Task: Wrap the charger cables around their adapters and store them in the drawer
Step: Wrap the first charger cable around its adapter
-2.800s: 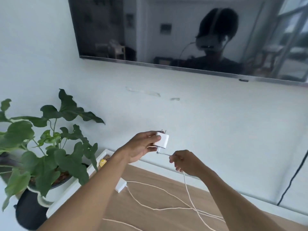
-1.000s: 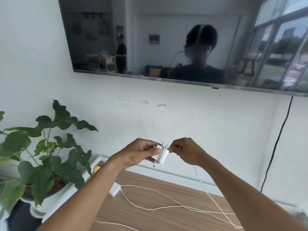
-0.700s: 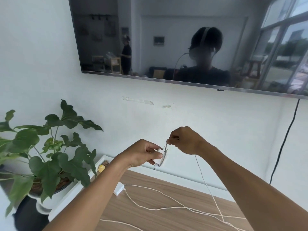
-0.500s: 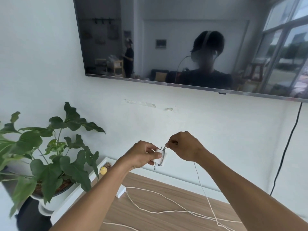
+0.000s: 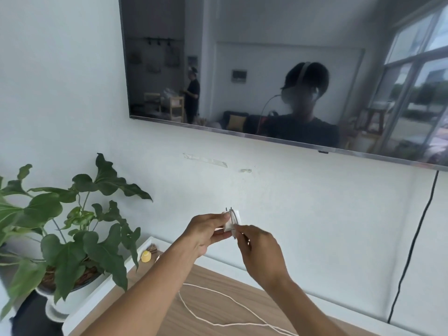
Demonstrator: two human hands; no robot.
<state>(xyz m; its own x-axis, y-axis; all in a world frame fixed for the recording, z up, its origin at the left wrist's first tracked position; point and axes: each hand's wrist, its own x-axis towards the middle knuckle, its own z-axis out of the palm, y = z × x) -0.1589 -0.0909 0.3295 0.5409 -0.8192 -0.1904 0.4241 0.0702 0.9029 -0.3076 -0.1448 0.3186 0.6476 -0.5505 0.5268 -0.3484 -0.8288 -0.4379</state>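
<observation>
My left hand [image 5: 206,232] holds a small white charger adapter [image 5: 233,220] up in front of the wall, its prongs pointing up. A couple of turns of thin cable cross the adapter's face. My right hand [image 5: 258,251] is just below and right of it, fingers pinched on the cable at the adapter's lower edge. More white cable [image 5: 218,309] lies in loose loops on the wooden top [image 5: 218,287] below. No drawer is in view.
A potted green plant [image 5: 63,238] stands at the left in a white pot. A small yellow object [image 5: 146,257] sits on the white ledge behind it. A wall-mounted TV [image 5: 278,69] hangs above, and a black cord [image 5: 412,238] runs down the wall at right.
My right hand has swung from above the adapter down to its lower right side, carrying the cable around it. My left hand kept hold of the adapter, now slightly higher in view.
</observation>
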